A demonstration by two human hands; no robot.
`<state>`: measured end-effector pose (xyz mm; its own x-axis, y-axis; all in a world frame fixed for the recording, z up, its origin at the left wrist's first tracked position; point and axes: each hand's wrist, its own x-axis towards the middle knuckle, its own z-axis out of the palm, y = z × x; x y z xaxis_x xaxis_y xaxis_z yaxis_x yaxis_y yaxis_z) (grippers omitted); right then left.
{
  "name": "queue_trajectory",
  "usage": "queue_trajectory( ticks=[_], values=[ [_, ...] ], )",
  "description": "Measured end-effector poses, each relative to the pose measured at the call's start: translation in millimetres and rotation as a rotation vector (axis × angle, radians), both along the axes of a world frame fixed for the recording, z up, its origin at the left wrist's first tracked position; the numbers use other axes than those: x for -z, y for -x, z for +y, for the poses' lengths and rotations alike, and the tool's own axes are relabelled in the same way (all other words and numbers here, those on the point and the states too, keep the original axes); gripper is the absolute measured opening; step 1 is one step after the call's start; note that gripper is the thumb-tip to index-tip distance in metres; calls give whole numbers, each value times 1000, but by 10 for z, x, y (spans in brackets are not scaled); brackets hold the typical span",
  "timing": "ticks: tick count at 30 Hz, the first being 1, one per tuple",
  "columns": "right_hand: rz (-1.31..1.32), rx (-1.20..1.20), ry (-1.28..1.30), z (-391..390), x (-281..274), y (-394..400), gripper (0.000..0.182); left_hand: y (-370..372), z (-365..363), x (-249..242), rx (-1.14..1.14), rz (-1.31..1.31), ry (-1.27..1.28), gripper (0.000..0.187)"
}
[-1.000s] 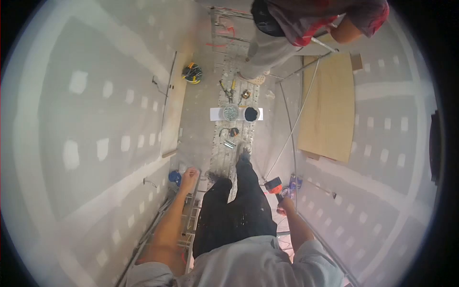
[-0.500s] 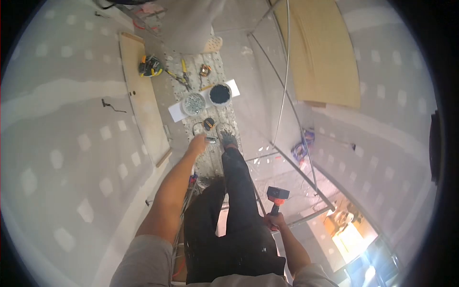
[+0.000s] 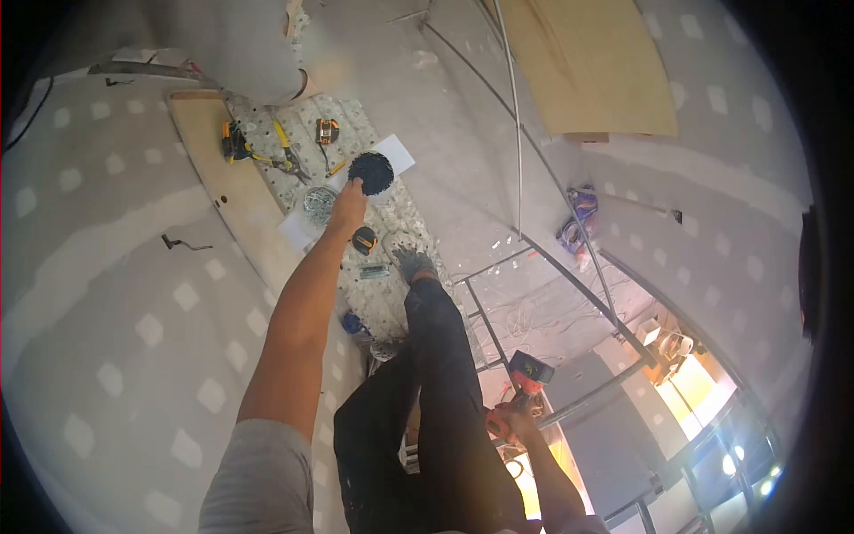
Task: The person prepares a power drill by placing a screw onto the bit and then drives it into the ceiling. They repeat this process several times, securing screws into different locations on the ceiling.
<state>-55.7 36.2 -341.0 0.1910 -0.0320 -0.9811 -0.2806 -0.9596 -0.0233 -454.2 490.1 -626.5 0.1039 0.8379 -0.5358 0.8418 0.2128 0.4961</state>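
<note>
Your right hand (image 3: 520, 413) was wrapped firmly round the drill (image 3: 531, 372); your left hand (image 3: 350, 212) had fingers gathered at the near edge of the black bits (image 3: 374, 169), any hold there impossible to tell; half a second earlier it was at the metal pieces (image 3: 374, 271), so work had shifted to the bits, on the plank (image 3: 356, 133); these looked matte, grainy; silver bits (image 3: 318, 205) beside them glinted; plank pitted, spattered; tape (image 3: 364, 240) rounded.

The left hand (image 3: 350, 208) is at the edge of a tub of little black bits (image 3: 372, 171). A tub of silver bits (image 3: 318, 205) sits just beside it. The right hand (image 3: 519, 412) holds a red and black power tool (image 3: 531, 374). Yellow-handled cutters (image 3: 291, 160) lie on the spotty plank (image 3: 398, 216).
</note>
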Motion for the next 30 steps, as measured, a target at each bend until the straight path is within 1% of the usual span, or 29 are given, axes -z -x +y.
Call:
queue_trajectory(
  ticks=[3,4,5,6,7,8,9,10,11,12,13,14,16,17,19,20,21,22,23,25,26,28,29,30],
  values=[
    [-66,-23,-15,-48,-45,-3,21,-124,181,304,146,88,12,39],
    [-35,58,11,-231,48,-60,20,-141,205,399,152,89,19,39],
    [-6,137,40,-296,101,-68,19,-177,204,536,151,157,-126,38],
    [-12,81,75,-354,118,-119,18,-228,216,676,146,221,-274,36],
    [-18,27,114,-421,120,-159,17,-275,221,813,151,213,-268,36],
    [75,127,140,-554,186,-192,18,-300,244,883,144,279,-245,36],
    [73,129,146,-629,220,-209,18,-313,252,944,137,348,-222,36],
    [23,111,139,-665,181,-186,20,-336,213,983,107,332,-231,40],
    [-24,91,131,-585,118,-117,21,-315,185,1047,109,333,-223,40],
    [-22,92,138,-481,65,-57,21,-289,180,1113,202,395,-261,40],
    [-36,31,149,-363,18,-10,23,-269,167,1169,295,455,-300,40],
    [-50,-31,159,-273,-11,29,25,-244,142,1212,296,455,-296,40],
    [-37,-48,165,-168,-47,95,25,-187,86,1253,338,353,-404,31],
    [-24,-66,164,-132,-64,126,25,-180,81,1197,338,355,-403,31],
    [4,-34,192,-79,-88,158,24,-186,103,1071,286,261,-352,22],
    [30,-2,222,-51,-90,168,24,-178,126,1055,282,265,-356,22],
    [31,-3,219,-18,-86,188,24,-170,139,1042,269,228,-347,29],
    [26,-39,217,17,-88,209,24,-166,132,1031,256,192,-334,36],
    [23,-74,214,30,-88,224,24,-171,159,977,256,195,-334,36],
    [8,-89,181,-178,24,172,24,-186,277,829,148,53,-177,18],
    [-13,-105,153,-221,34,173,24,-175,274,810,150,55,-175,18],
    [13,-97,142,-171,7,157,23,-156,265,758,-82,-141,-272,26],
    [37,-89,130,-107,-21,155,22,-133,250,749,-83,-139,-272,26],
    [37,-91,128,-47,-52,157,22,-113,242,739,-152,-170,-256,29]
  ],
)
